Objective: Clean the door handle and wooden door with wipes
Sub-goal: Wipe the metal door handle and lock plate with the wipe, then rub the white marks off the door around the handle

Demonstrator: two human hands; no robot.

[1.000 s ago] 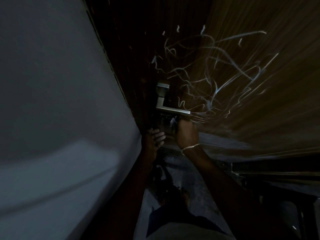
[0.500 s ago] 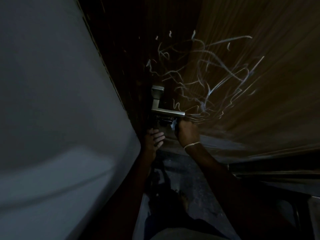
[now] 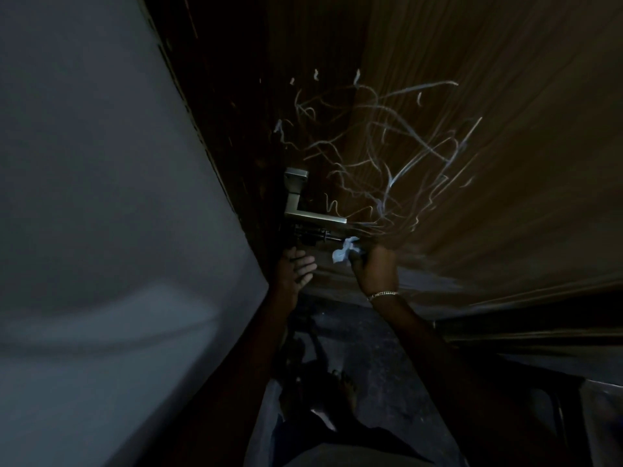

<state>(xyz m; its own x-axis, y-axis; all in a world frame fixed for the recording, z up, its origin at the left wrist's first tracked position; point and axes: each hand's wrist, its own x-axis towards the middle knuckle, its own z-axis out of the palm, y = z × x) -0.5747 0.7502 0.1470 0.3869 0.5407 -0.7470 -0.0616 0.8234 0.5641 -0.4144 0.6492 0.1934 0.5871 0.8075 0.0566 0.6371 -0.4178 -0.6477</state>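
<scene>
Very dim throughout, faint light on pale wall [image 3: 101, 197] at left, wide-angle bending at edges, soft grainy detail

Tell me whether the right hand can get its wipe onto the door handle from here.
Probably yes. The right hand grips the wipe just below the free end of the door handle, with nothing visible between them; the left hand sits lower, out of the way.

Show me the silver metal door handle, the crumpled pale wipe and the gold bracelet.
silver metal door handle [image 3: 317, 216], head view, horizontal lever.
crumpled pale wipe [image 3: 343, 251], head view, bunched centre.
gold bracelet [image 3: 382, 293], head view, links on wrist.
</scene>
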